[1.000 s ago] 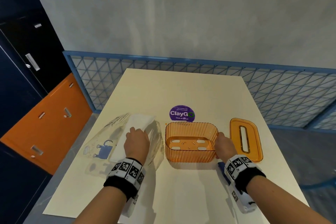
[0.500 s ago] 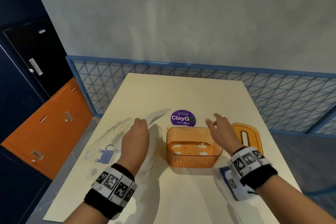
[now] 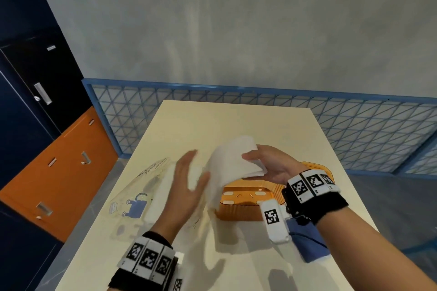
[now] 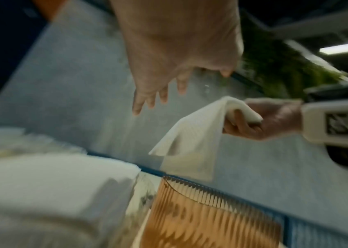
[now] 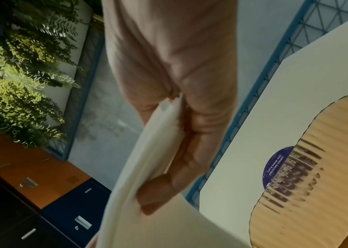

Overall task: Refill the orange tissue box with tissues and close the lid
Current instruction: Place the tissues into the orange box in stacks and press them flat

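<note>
Ribbed orange tissue box [image 3: 246, 205] beneath right hand's [image 3: 274, 168] soft folded tissues [image 3: 233, 165].

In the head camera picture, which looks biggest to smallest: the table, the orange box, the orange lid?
1. Table, by far.
2. Box.
3. Lid.
The box and lid are unsure: the tissues and right hand hide much of both.
</note>
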### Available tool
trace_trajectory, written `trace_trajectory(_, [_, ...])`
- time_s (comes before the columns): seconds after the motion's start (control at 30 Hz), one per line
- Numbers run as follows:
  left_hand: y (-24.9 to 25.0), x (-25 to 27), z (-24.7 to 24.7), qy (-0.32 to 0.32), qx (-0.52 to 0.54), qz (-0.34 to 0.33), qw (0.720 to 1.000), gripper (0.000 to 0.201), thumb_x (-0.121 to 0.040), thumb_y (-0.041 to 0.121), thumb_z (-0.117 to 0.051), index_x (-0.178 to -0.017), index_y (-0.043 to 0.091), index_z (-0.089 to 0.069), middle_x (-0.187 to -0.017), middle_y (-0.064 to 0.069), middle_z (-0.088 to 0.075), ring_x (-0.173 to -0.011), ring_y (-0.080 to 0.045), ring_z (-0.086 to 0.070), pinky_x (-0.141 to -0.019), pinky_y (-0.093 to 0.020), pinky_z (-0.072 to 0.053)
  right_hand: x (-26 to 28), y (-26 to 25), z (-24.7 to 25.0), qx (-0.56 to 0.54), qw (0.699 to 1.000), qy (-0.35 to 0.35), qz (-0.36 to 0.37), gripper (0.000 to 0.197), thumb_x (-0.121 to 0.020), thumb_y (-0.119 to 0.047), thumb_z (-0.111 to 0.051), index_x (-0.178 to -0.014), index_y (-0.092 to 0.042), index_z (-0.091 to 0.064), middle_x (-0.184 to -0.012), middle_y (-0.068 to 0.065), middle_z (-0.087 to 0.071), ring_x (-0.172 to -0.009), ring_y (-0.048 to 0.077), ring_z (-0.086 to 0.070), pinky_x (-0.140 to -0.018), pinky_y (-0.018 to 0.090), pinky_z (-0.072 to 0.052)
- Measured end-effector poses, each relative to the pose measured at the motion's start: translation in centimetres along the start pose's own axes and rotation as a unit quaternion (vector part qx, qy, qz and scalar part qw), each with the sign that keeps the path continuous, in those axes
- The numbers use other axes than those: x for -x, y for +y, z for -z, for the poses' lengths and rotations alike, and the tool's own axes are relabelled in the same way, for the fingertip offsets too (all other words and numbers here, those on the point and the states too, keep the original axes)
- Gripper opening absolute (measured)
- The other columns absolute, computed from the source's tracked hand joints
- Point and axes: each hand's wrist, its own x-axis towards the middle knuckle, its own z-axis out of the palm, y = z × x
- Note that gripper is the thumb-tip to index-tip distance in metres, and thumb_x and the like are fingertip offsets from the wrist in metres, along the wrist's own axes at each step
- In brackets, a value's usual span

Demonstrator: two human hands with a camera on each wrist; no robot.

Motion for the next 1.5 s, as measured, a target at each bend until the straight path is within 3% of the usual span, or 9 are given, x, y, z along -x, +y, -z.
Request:
trace_trajectory(0.1, [-0.9,-0.8,1.2,0.07,0.275,0.234,0.93,0.055,-0.095,0.04,-0.044,-0.144,0.026,-0.024,-0.147,-0.005,-0.035,-0.136,-0.025,-0.037,-0.11,-0.04,-0.033,-0.3,0.3,-0.9,0.007,0.999,-0.033,0.032,0.024,-0.092,-0.001,-0.045,-0.113,-0.008,-0.054,-0.095,0.008,-0.064,-0.081,0.02,-0.063,-0.059,0.027,-0.056])
trace_trajectory(0.23, [-1.4,-1.5,3.3,-0.037,0.412,0.362,0.835,0.05,-0.092,0.055,-0.041,-0.126,0.019,-0.047,-0.118,-0.011,-0.057,-0.1,-0.028,-0.059,-0.08,-0.039,-0.049,-1.0,1.1,-2.8,0.012,0.996,-0.067,0.051,0.021,-0.094,-0.003,-0.043,-0.104,-0.013,-0.058,-0.095,0.006,-0.066,-0.081,0.018,-0.065,-0.067,0.028,-0.055])
trace_trajectory(0.33, [-1.5,-1.6,4.8,-0.046,0.382,0.313,0.868,0.03,-0.096,0.04,-0.043,-0.112,0.023,-0.061,-0.103,-0.002,-0.071,-0.093,-0.021,-0.064,-0.078,-0.034,-0.05,-2.1,1.5,-4.0,0.013,0.994,-0.087,0.069,0.023,-0.095,-0.006,-0.043,-0.113,-0.014,-0.055,-0.105,0.005,-0.065,-0.091,0.019,-0.063,-0.069,0.027,-0.055])
trace_trajectory(0.53, [-3.6,-1.6,7.6,0.076,0.187,0.192,0.96,0.056,-0.082,0.043,-0.061,-0.132,0.027,-0.042,-0.13,-0.002,-0.056,-0.121,-0.027,-0.053,-0.102,-0.05,-0.043,-5.4,3.1,-6.6,0.134,0.985,-0.033,0.101,0.043,-0.088,0.004,-0.05,-0.127,-0.014,-0.045,-0.123,0.009,-0.058,-0.113,0.028,-0.055,-0.097,0.037,-0.046])
trace_trajectory(0.63, [-3.7,-0.8,7.6,0.108,0.117,0.137,0.978,0.044,-0.093,0.022,-0.055,-0.133,0.022,-0.034,-0.127,-0.001,-0.05,-0.116,-0.018,-0.049,-0.101,-0.039,-0.042,-6.7,4.2,-7.5,0.145,0.98,0.006,0.137,0.044,-0.084,0.007,-0.054,-0.12,-0.017,-0.045,-0.111,0.003,-0.061,-0.107,0.023,-0.057,-0.089,0.033,-0.05])
trace_trajectory(0.87, [-7.0,2.1,5.5,0.119,0.083,0.181,0.973,0.054,-0.081,0.014,-0.047,-0.133,0.011,-0.031,-0.119,-0.007,-0.048,-0.114,-0.028,-0.049,-0.091,-0.033,-0.041,-8.9,8.5,-7.5,0.151,0.984,0.023,0.092,0.054,-0.071,0.004,-0.066,-0.121,-0.009,-0.052,-0.115,0.011,-0.063,-0.111,0.028,-0.058,-0.095,0.041,-0.05])
trace_trajectory(1.0, [-6.9,2.1,5.0,0.16,0.112,0.171,0.966,0.051,-0.092,-0.005,-0.039,-0.14,0.01,-0.031,-0.127,-0.009,-0.049,-0.114,-0.022,-0.047,-0.098,-0.031,-0.039,-9.0,7.7,-8.2,0.143,0.983,0.029,0.111,0.048,-0.071,0.009,-0.054,-0.118,-0.005,-0.053,-0.105,0.009,-0.062,-0.1,0.024,-0.058,-0.08,0.028,-0.05])
trace_trajectory(1.2, [-6.6,2.1,5.9,0.215,0.142,0.109,0.96,0.039,-0.074,0.015,-0.039,-0.111,0.026,-0.044,-0.104,0.002,-0.057,-0.099,-0.017,-0.057,-0.088,-0.032,-0.048,-8.8,6.6,-7.8,0.167,0.978,-0.005,0.128,0.036,-0.078,0.016,-0.048,-0.1,-0.012,-0.043,-0.089,0.004,-0.048,-0.084,0.016,-0.051,-0.072,0.026,-0.046])
trace_trajectory(1.5, [-7.1,1.9,5.0,0.199,0.162,0.119,0.959,0.049,-0.072,0.015,-0.041,-0.121,0.017,-0.041,-0.119,-0.01,-0.056,-0.108,-0.025,-0.055,-0.097,-0.036,-0.046,-9.8,7.4,-9.3,0.185,0.97,0.038,0.15,0.041,-0.075,0.017,-0.041,-0.086,-0.022,-0.048,-0.086,-0.001,-0.05,-0.086,0.014,-0.047,-0.076,0.026,-0.038])
